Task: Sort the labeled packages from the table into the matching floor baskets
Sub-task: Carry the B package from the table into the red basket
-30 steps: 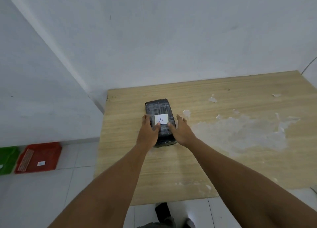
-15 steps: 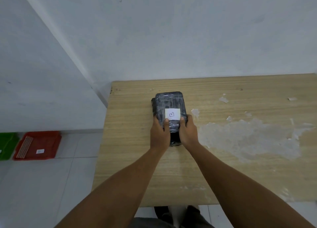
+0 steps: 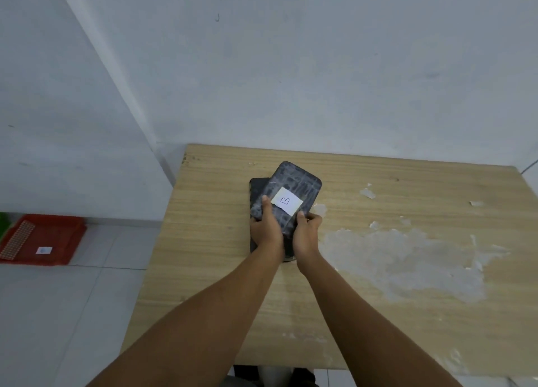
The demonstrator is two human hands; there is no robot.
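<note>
While left hand (image 3: pixel 266 230) and right hand (image 3: pixel 305 235) clasp package (image 3: pixel 294 188) (tilted), table (image 3: pixel 407 313) right side bare.

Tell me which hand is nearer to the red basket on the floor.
Left. The left hand grips the package's left side, toward the red basket; the right hand grips its far side.
</note>
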